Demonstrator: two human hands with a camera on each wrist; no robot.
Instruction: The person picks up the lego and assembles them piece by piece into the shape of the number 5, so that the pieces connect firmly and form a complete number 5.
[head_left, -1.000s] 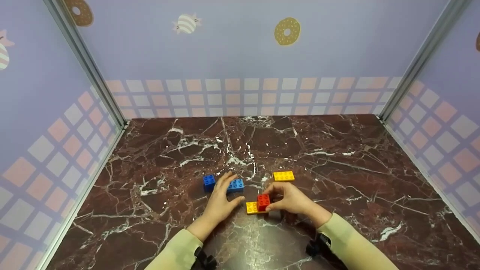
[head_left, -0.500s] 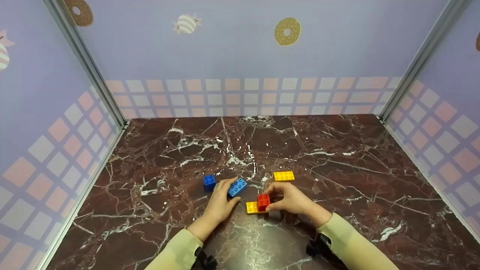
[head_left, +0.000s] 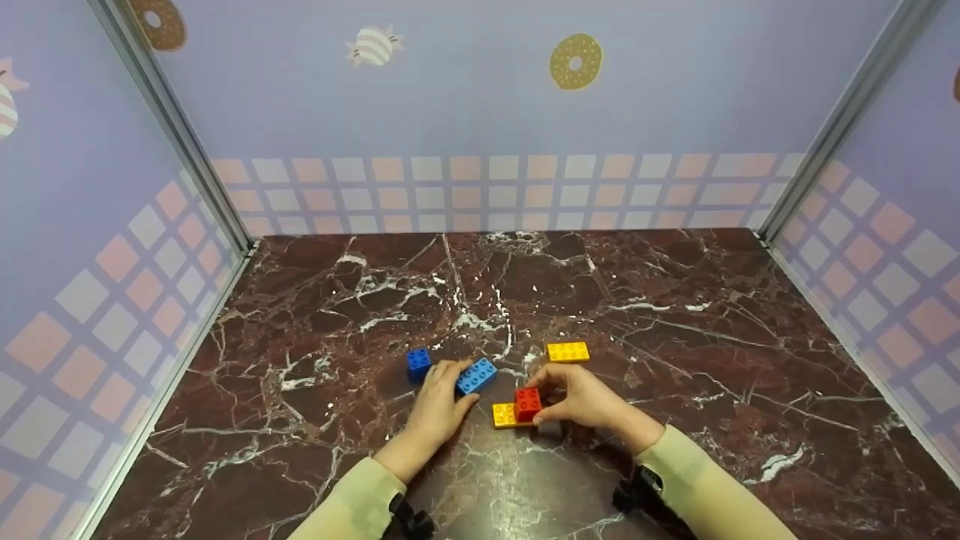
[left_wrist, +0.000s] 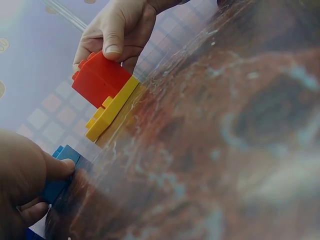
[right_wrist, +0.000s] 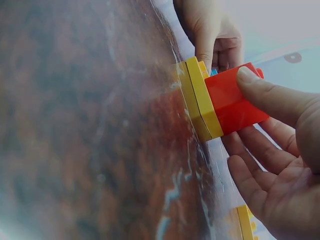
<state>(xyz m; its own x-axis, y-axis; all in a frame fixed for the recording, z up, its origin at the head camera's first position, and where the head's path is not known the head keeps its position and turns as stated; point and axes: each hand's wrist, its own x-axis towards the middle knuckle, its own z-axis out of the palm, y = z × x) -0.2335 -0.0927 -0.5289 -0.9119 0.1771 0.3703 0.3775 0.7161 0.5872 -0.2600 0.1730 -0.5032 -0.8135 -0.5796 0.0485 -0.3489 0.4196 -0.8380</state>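
Observation:
In the head view, my right hand point(head_left: 581, 396) pinches a red building brick point(head_left: 527, 403) between thumb and fingers. That brick stands on the right part of a flat yellow brick point(head_left: 504, 415), whose left studs show bare. My left hand point(head_left: 441, 401) holds a light blue brick point(head_left: 477, 376) lying at a slant on the table, just left of the yellow one. The left wrist view shows the thumb on the light blue brick point(left_wrist: 62, 172), with fingers curled below it. In the right wrist view, thumb and fingers grip the red brick point(right_wrist: 232, 102) by opposite sides.
A dark blue brick point(head_left: 418, 363) sits left of my left fingers. Behind my right hand lies another flat yellow brick point(head_left: 568, 352). The dark red marbled table point(head_left: 300, 450) is bounded by patterned panels point(head_left: 480, 112) at the back and sides.
My left hand has closed on the light blue brick and turned it from nearly straight to a slant, its right end now pointing away. The right hand and red brick have stayed put.

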